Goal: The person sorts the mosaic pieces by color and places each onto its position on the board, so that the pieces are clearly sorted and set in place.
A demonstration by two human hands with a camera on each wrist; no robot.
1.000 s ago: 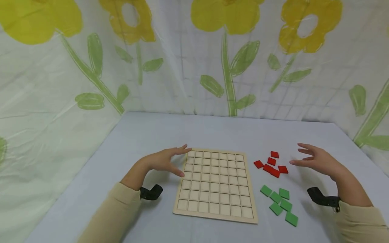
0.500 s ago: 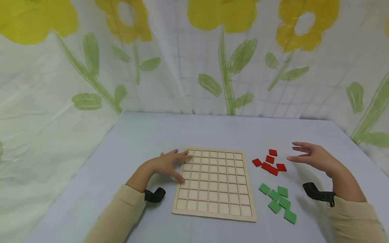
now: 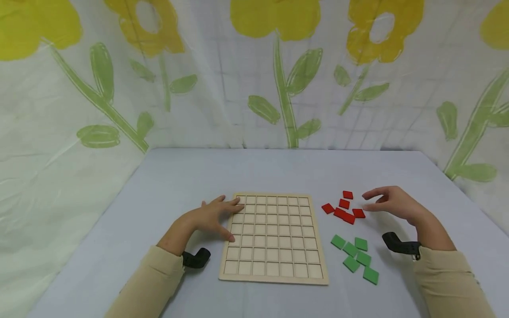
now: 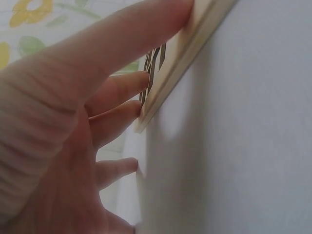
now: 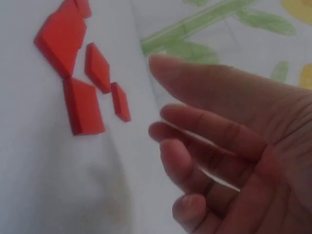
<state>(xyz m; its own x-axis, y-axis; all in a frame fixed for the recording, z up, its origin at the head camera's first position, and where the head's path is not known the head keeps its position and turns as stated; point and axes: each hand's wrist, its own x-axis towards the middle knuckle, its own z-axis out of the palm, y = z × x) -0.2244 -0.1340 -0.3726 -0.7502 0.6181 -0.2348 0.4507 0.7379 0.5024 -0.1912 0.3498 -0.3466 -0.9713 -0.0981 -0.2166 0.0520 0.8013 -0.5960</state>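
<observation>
A pale wooden grid board [image 3: 274, 236] lies flat on the light table. My left hand [image 3: 214, 216] rests on its left edge with straight fingers [image 4: 122, 92] touching the board's rim [image 4: 195, 44] near the far left corner. Several red square tiles [image 3: 343, 207] lie scattered to the right of the board. My right hand [image 3: 387, 204] hovers just right of them, fingers loosely spread and holding nothing; the red tiles [image 5: 80, 83] show close ahead of its fingertips [image 5: 161, 131]. Several green square tiles [image 3: 355, 258] lie nearer me, by the board's right side.
A curtain [image 3: 254, 75] printed with yellow flowers and green stems hangs around the back and both sides of the table. Black wrist-camera mounts [image 3: 196, 258] sit at both cuffs of the beige sleeves. The pale table surface [image 3: 278, 170] stretches beyond the board.
My left hand has come down onto the board's left edge. My right hand has drifted left, closer to the red tiles, with fingers more relaxed. The head view has shifted slightly.
</observation>
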